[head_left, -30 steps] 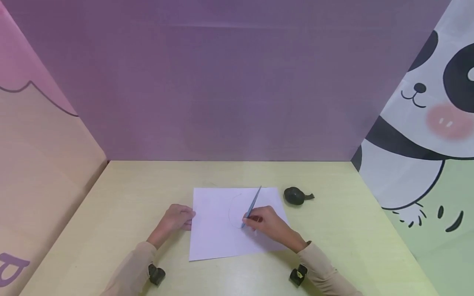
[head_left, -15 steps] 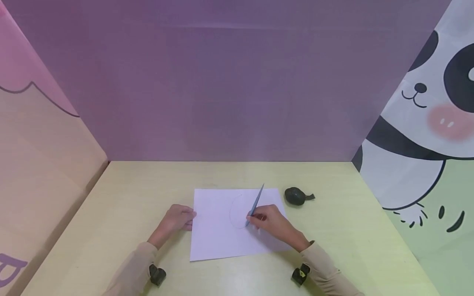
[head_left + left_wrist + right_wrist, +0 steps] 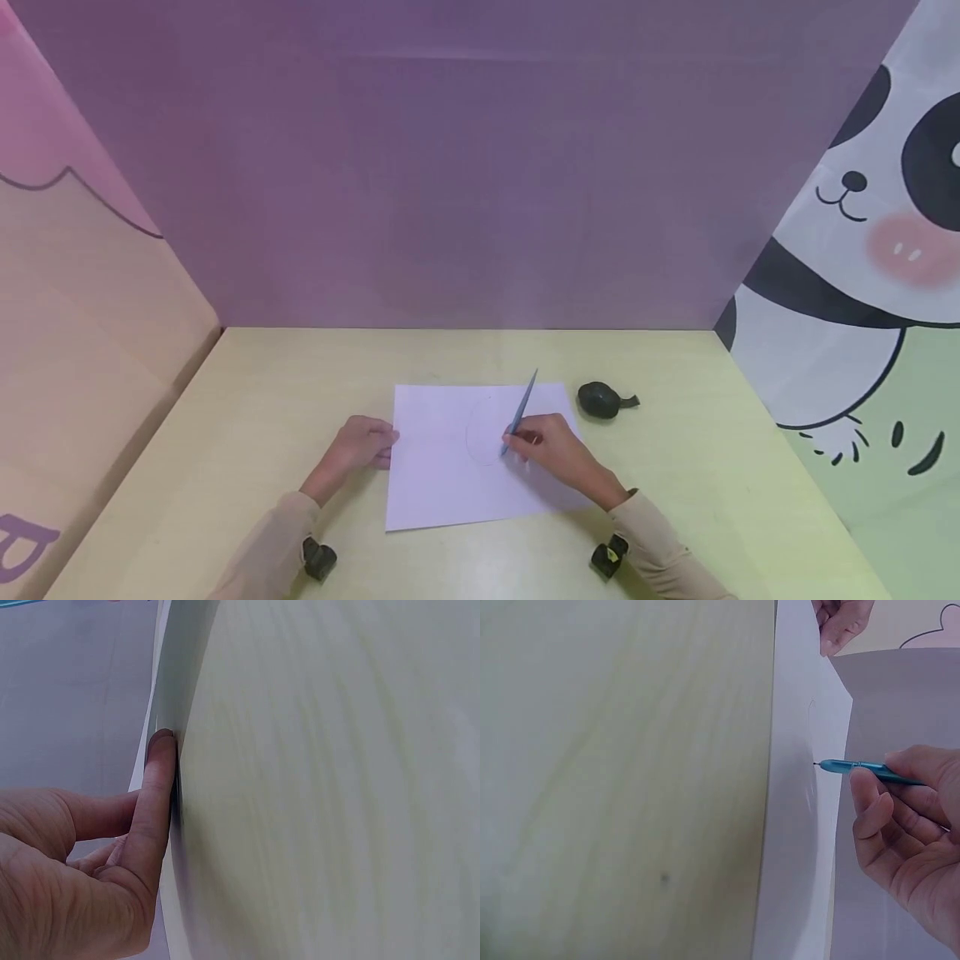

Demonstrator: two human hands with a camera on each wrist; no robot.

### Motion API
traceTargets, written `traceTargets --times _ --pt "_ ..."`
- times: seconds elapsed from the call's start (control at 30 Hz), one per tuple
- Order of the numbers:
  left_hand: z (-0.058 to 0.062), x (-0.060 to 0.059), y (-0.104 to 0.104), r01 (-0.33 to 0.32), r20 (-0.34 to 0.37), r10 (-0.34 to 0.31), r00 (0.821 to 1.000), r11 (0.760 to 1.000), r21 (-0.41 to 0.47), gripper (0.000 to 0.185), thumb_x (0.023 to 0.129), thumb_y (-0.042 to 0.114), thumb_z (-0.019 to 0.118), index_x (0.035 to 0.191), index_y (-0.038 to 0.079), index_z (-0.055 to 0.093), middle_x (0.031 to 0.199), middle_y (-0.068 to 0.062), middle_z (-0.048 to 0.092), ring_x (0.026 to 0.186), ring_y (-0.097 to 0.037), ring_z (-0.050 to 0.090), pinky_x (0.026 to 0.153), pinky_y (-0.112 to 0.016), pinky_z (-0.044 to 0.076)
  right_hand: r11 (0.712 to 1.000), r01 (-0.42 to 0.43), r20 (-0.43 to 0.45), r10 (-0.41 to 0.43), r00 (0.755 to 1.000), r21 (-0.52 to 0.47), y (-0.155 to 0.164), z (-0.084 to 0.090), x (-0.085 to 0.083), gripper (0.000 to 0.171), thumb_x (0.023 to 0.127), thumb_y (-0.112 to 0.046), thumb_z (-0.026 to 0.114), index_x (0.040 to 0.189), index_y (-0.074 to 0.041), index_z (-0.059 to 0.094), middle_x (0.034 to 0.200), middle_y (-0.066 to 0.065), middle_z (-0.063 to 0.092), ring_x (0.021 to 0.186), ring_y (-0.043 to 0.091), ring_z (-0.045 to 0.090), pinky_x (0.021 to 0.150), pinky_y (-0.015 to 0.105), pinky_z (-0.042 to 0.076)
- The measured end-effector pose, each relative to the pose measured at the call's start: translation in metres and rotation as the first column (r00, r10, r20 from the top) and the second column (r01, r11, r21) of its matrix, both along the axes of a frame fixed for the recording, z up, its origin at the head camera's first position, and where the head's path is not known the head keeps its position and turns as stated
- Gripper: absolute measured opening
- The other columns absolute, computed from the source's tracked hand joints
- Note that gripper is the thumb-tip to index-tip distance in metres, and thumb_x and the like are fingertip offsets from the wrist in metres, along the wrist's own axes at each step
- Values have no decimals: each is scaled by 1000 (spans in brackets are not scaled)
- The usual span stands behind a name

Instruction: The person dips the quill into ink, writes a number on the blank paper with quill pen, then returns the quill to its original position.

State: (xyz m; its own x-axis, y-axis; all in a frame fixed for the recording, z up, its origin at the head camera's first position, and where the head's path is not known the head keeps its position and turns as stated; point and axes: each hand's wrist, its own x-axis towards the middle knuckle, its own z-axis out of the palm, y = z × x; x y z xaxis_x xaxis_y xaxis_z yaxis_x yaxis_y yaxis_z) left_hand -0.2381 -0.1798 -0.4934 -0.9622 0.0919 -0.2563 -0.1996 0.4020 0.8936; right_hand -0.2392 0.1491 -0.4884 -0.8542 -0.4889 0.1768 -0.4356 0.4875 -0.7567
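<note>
A white sheet of paper [image 3: 431,487] lies on the table. My left hand [image 3: 363,442] pinches its left edge; in the left wrist view one finger [image 3: 154,795] lies along the table-facing side of the sheet, the thumb on the other side. My right hand [image 3: 558,454] holds a teal pen [image 3: 522,404] slanted over the sheet. In the right wrist view the pen's dark tip [image 3: 816,763] is at the paper's surface. A thin curved line [image 3: 467,429], faint in the head view, runs on the sheet left of the pen.
A dark rounded thing [image 3: 598,401] with a short tail lies on the pale wooden table [image 3: 300,358], right of the sheet's far corner. A purple wall [image 3: 480,183] stands behind the table. Printed sheets flank it, the right one with a panda [image 3: 825,358]. Small black devices [image 3: 318,560] sit at both wrists.
My right hand and pen have moved a little right along the bottom of the curve, extending the line, and now are nearly still. The left hand stays at the sheet's edge.
</note>
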Motion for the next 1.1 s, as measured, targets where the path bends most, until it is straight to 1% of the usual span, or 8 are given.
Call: traceTargets --times 0.23,0.37,0.47,0.63,0.83,0.97,1.1 --pt "-2 1 -1 4 -9 -4 1000 1000 0 23 101 -2 60 112 -20 65 82 -10 60 73 -15 64 74 -35 68 999 31 -26 -32 999 -11 2 -3 -2 13 99 -11 71 94 -2 79 69 6 71 63 1 57 55 18 49" --pt "-3 1 -1 5 -4 -5 1000 1000 -7 27 101 -2 59 118 -23 63 84 -13 62 74 -16 66 74 -36 68 999 35 -9 -35 999 -19 2 -3 -3 13 99 -10 71 96 0 79 70 7 71 64 4 59 55 17 49" --pt "-2 2 -1 9 -4 -9 1000 1000 -5 29 101 -2 59 121 -24 61 86 -14 64 75 -16 68 74 -36 68 999 33 11 -32 999 -37 2 -3 -4 14 99 -8 70 98 2 79 71 10 71 64 9 62 54 18 51" --pt "0 2 -1 14 1 -14 1000 1000 12 27 102 -2 59 119 -24 62 85 -14 63 75 -16 68 75 -36 68 998 32 41 -29 999 -59 2 -2 -5 14 100 -7 68 100 3 79 76 13 72 64 14 64 52 22 57" --pt "0 1 0 6 8 -6 1000 1000 12 30 102 -2 59 121 -24 60 88 -17 66 77 -17 69 75 -36 68 997 41 42 -38 998 -69 2 -3 -6 16 101 -8 68 101 4 78 79 13 73 63 13 63 50 25 57" --pt "-2 1 1 -3 17 3 1000 1000 13 29 102 -2 59 121 -23 60 89 -19 68 77 -18 70 74 -36 68 997 55 44 -53 998 -59 3 -4 -7 16 101 -10 68 101 3 78 77 10 72 63 12 63 50 24 57" --pt "-2 1 1 -2 12 2 1000 1000 5 30 101 -2 59 122 -24 60 90 -20 68 78 -19 71 74 -36 68 997 58 33 -56 998 -60 2 -3 -8 16 101 -10 68 101 3 78 78 11 72 63 13 63 50 24 57"
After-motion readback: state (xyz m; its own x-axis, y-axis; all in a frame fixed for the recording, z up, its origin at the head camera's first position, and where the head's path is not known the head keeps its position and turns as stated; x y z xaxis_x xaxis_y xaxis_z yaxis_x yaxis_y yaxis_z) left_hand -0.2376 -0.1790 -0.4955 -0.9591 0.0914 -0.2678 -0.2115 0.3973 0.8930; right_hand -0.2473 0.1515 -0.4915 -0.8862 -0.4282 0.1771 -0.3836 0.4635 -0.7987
